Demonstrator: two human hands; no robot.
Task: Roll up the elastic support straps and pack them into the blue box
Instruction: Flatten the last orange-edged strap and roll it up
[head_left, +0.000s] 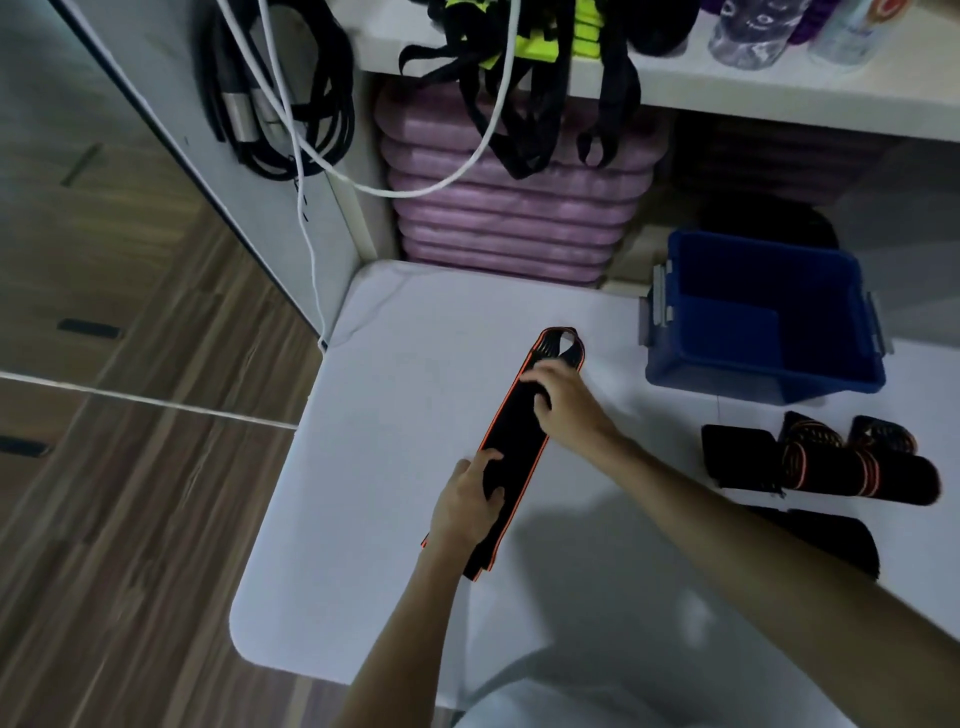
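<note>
Black elastic with an orange border, the strap (519, 441) lies flat and stretched out on the white table (395, 571), running from near your body up and away toward the far side, its looped end pointing at the shelf. You have it laid out straight, I judge, so that it can roll evenly from one end.

Your left hand (470, 506) rests on the near part of the strap, fingers extended and pressing down rather than curling round it; that pins the near end so the length cannot slide. Left of it the table ends in a rounded edge quite close by, with wooden floor (130, 519) below, so keep the roll from drifting that way.

Your right hand (566, 402) sits on the far part, just short of the loop, fingers bent over the fabric (whether they pinch it or only press, I cannot tell).

Bare table lies between the strap and the things to the right, room enough for rolling. Further right, the blue box (763, 317) stands open near the table's far right side, well apart from the strap, and it looks empty. In front of it, a cluster of other straps (821, 462) lies on the table, some already rolled, not yet packed.
</note>
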